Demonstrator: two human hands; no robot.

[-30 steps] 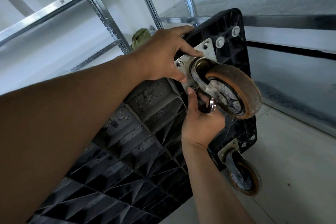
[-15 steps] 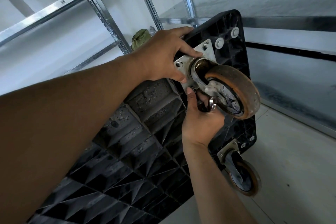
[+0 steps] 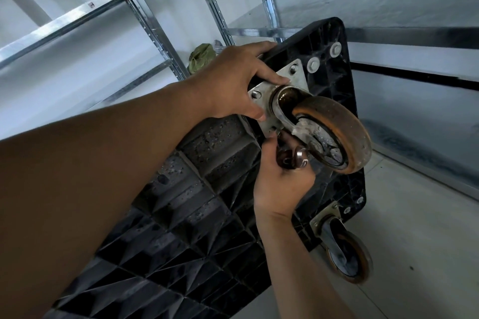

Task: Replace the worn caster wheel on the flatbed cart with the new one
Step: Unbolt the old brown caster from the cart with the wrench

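**Both hands at the worn caster's mounting plate**

The flatbed cart is tipped up so that its black ribbed underside faces the camera and fills the lower middle of the frame. The worn caster wheel, with a scuffed orange-brown tread, sits right of centre, bolted to the cart through a grey metal mounting plate. A bolt shows at the plate's left corner

The left hand comes in from the lower left and lies spread over the plate's upper left side. Its fingers are fairly straight: the thumb and one finger press on the plate, and the others reach onto the cart's top rim

The right hand rises from the bottom of the frame, just under the plate's lower corner. Its fingers are curled round a shiny metal tool, whose kind cannot be told, and its fingertips touch the plate's lower edge beside the wheel's fork

A second caster hangs at the cart's lower right corner, above the pale floor. Metal shelving crosses the upper left, and a green bundle lies just behind the left hand
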